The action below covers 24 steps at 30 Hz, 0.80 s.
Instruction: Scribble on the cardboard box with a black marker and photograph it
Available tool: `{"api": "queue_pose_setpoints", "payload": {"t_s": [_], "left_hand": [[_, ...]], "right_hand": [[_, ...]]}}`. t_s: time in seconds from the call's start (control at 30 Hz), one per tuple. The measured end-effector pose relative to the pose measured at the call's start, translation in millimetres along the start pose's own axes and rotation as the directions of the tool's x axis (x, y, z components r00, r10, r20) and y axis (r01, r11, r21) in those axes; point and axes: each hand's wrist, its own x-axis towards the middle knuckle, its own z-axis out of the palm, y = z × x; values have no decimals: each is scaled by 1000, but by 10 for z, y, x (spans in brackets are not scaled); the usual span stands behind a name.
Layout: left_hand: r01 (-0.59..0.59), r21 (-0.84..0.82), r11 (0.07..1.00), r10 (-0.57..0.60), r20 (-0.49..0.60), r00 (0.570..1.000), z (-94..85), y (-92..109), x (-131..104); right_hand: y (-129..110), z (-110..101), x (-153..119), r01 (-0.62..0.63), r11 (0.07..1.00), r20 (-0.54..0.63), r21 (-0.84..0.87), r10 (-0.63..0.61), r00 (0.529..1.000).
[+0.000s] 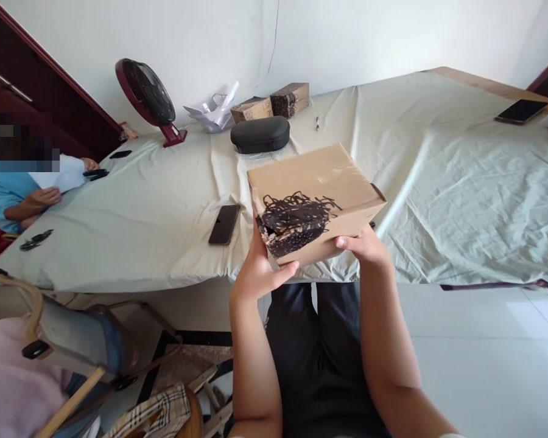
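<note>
A brown cardboard box (317,173) with black scribbles over its near left corner is held up, tilted, at the table's front edge. My left hand (262,267) grips its left end, thumb along the lower edge and the other fingers mostly hidden behind it. On the near right side, my right hand (365,244) supports it with the thumb on the front face; its remaining fingers are out of sight under the box. A dark phone (224,224) lies on the cloth just left of the box. Behind the box sits a black zip case (260,134).
The table wears a pale cloth (164,201). Toward the wall stand a dark red fan (150,97), crumpled white paper (214,111), smaller cardboard boxes (291,99) and a pen (318,124). A tablet (521,111) lies far right. Another person (9,188) sits left, beyond a chair (77,328).
</note>
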Motion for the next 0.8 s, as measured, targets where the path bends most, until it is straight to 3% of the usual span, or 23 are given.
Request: {"api": "queue_pose_setpoints", "payload": {"t_s": [0.03,0.1,0.2,0.27,0.53,0.8], "left_hand": [[-34,42,999,34,-5,999,14,23,5],[-201,115,973,209,-67,976,50,77,30],[-461,179,869,492,-213,844,100,147,92],[-512,200,835,548,-218,808,111,171,126],[-462,256,849,516,-215,829,-20,207,94],[-427,159,890,451,-166,877,-84,173,116]], "right_hand": [[-23,1,0,19,1000,-13,-8,-19,1000],[-68,18,7,29,1000,11,-5,-29,1000],[-116,52,32,2,1000,104,11,-4,995],[-130,70,52,6,1000,118,0,-6,993],[-30,166,116,-16,999,121,33,12,993],[-14,196,140,-92,992,102,84,83,991]]}}
